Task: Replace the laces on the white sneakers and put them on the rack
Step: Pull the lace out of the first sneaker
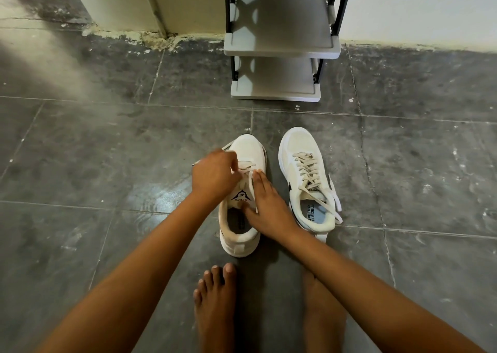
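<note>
Bare feet (215, 307) on dark tiled floor (80, 164). Just beyond, left sneaker (242, 191), partly laced: right hand (269, 204) rests flat on its side, fingers straight, lace (252, 188) running under the thumb; left hand (213, 176) curled, pinching lace near the toe eyelets. Laced right sneaker (306, 178) beside it. Grey rack (279, 48) against the wall, further back.

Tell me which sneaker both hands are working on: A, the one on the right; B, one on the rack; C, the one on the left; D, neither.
C: the left hand pinches the lace and the right hand rests on the left sneaker.
</note>
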The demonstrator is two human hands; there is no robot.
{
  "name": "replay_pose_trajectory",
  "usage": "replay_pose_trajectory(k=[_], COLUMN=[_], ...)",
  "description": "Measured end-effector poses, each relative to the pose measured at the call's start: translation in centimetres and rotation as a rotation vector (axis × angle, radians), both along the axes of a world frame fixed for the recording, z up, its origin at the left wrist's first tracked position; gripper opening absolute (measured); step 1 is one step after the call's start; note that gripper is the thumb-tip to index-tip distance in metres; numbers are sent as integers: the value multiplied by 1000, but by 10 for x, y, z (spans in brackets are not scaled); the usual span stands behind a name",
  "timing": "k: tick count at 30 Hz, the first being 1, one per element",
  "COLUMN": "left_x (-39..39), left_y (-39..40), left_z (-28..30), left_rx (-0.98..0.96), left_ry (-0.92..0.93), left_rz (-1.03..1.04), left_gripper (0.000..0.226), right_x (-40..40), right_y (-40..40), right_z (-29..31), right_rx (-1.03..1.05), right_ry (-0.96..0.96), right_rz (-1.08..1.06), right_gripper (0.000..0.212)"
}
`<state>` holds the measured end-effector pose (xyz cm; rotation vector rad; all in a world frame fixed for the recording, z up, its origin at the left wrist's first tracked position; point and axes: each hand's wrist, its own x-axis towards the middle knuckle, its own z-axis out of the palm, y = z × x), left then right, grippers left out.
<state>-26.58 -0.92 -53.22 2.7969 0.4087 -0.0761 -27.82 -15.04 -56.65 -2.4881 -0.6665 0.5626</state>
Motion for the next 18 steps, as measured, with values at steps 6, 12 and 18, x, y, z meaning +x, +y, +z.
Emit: replay_pose_trajectory(k=[6,12,18], left_x=[5,17,10], left_y=[-13,-13,4], left_z=[-9,-2,0], left_rx=[246,-47,-660], left_ry=[149,291,249], left_rz=[-126,-51,88], left_gripper=[21,15,5], right_x=[0,-1,0], right_y=[-4,-3,0], right_z=[-4,-5,-8], right_rx=[-59,-115,-151], right_ry=[4,-34,-71], right_rz=[60,82,104], right_gripper=[76,72,68])
